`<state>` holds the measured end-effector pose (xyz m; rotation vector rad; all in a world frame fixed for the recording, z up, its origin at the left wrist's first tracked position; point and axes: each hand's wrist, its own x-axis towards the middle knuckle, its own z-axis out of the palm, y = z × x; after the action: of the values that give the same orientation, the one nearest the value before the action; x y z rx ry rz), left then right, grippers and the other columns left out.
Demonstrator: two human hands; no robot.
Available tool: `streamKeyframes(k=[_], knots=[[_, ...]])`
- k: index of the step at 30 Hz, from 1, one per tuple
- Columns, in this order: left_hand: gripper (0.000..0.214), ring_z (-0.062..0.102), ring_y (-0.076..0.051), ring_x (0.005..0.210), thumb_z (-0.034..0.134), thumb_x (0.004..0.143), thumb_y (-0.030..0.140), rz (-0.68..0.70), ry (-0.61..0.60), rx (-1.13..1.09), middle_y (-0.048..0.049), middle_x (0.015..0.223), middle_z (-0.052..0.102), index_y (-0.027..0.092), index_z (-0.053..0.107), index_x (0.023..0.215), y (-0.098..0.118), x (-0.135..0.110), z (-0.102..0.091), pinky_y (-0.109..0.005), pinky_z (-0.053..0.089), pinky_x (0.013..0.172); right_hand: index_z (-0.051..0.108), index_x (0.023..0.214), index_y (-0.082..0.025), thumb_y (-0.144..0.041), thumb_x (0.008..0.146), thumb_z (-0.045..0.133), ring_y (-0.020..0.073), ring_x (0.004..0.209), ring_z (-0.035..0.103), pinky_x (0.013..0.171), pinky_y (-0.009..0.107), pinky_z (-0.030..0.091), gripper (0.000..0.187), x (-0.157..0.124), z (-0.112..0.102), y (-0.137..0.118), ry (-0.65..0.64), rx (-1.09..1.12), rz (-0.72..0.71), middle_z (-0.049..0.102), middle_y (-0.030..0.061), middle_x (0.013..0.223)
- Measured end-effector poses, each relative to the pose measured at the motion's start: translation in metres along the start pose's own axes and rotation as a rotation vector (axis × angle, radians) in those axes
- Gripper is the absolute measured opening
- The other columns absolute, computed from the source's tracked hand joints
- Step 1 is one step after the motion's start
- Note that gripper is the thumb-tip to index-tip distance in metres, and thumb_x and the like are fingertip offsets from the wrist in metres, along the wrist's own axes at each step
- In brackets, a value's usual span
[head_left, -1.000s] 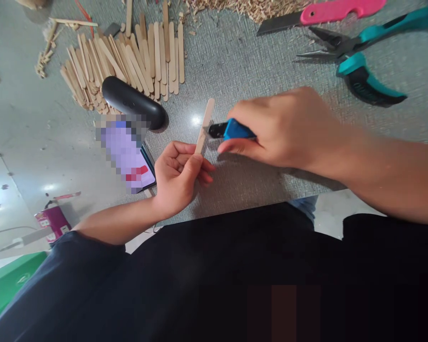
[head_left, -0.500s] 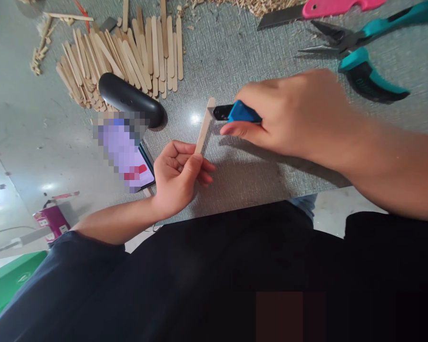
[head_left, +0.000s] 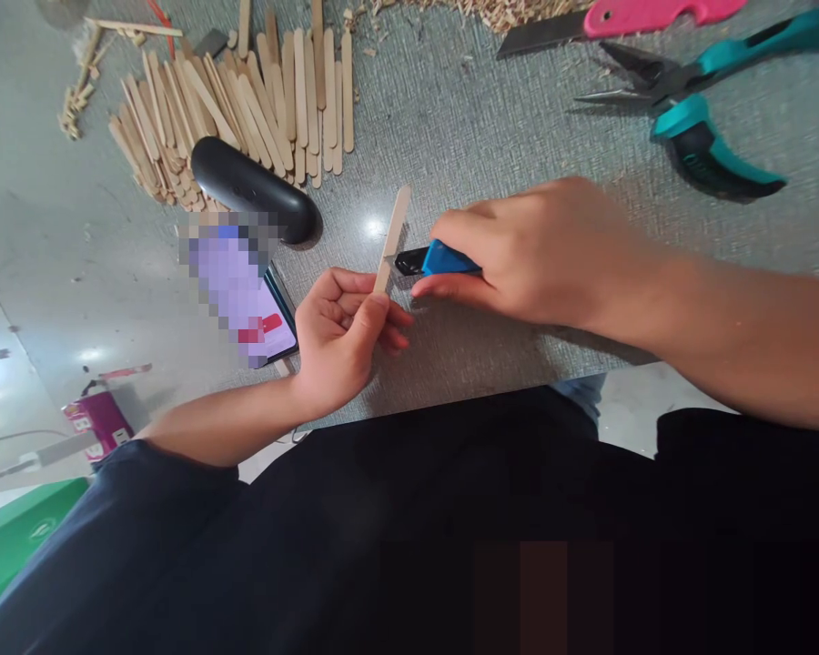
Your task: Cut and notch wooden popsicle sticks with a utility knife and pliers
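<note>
Carefully shave away from the left hand (head_left: 341, 337) pinching the stick (head_left: 392, 232) low (right hand (head_left: 539, 250) clamped round the blue knife (head_left: 437, 261)).

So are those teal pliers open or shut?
Open: the teal-handled metal pliers lie with their handles spread and their pointed jaws apart.

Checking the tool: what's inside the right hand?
The right hand grips a blue cutter, black tip against the stick held by the left hand; the cutter's rear is covered.

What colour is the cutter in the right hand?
The cutter is blue with a black nose, held in the right hand; head view shows it best.
</note>
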<state>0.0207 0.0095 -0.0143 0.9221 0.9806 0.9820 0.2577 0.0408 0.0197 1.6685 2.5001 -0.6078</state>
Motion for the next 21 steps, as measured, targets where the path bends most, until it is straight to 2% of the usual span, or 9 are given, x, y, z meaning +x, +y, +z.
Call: streamKeyframes(k=[6, 10, 15, 17, 21], knots=[[0.043, 0.078, -0.012, 0.048, 0.096, 0.103, 0.049, 0.006, -0.004, 0.035, 0.002, 0.075, 0.088, 0.022, 0.062, 0.101, 0.001, -0.001, -0.001, -0.015, 0.06, 0.045, 0.08, 0.127, -0.023, -0.071, 0.119, 0.054, 0.0298, 0.09, 0.074, 0.074, 0.038, 0.025, 0.056, 0.004, -0.003, -0.006, -0.092, 0.026, -0.005, 0.086, 0.0118, 0.108], [0.039, 0.077, -0.012, 0.048, 0.094, 0.105, 0.045, 0.004, -0.006, 0.028, 0.002, 0.075, 0.088, 0.022, 0.063, 0.1, 0.001, -0.001, 0.0, -0.014, 0.059, 0.045, 0.079, 0.131, -0.021, -0.073, 0.119, 0.055, 0.031, 0.094, 0.075, 0.074, 0.038, 0.026, 0.059, 0.004, -0.01, -0.007, -0.149, -0.021, 0.037, 0.086, 0.014, 0.11], [0.029, 0.077, -0.012, 0.047, 0.09, 0.105, 0.031, 0.005, -0.002, 0.0, 0.0027, 0.073, 0.087, 0.022, 0.063, 0.099, 0.001, -0.002, 0.001, -0.014, 0.058, 0.043, 0.078, 0.133, -0.017, -0.081, 0.122, 0.042, 0.0303, 0.097, 0.072, 0.077, 0.041, 0.027, 0.075, 0.003, -0.016, 0.001, -0.012, -0.064, 0.182, 0.085, 0.02, 0.113], [0.028, 0.077, -0.012, 0.048, 0.09, 0.105, 0.032, 0.0, -0.005, -0.007, 0.0025, 0.074, 0.088, 0.022, 0.064, 0.1, 0.001, -0.003, 0.001, -0.015, 0.059, 0.043, 0.078, 0.132, -0.019, -0.081, 0.122, 0.042, 0.0293, 0.095, 0.071, 0.077, 0.04, 0.028, 0.073, 0.003, -0.013, 0.002, -0.018, -0.048, 0.146, 0.085, 0.0179, 0.111], [0.035, 0.078, -0.012, 0.049, 0.094, 0.104, 0.041, -0.003, -0.003, -0.013, 0.0026, 0.074, 0.088, 0.022, 0.064, 0.101, 0.001, -0.002, 0.001, -0.016, 0.059, 0.044, 0.08, 0.13, -0.021, -0.077, 0.121, 0.046, 0.0295, 0.09, 0.072, 0.074, 0.039, 0.027, 0.066, 0.003, -0.004, -0.003, -0.097, -0.028, -0.017, 0.085, 0.013, 0.107]])
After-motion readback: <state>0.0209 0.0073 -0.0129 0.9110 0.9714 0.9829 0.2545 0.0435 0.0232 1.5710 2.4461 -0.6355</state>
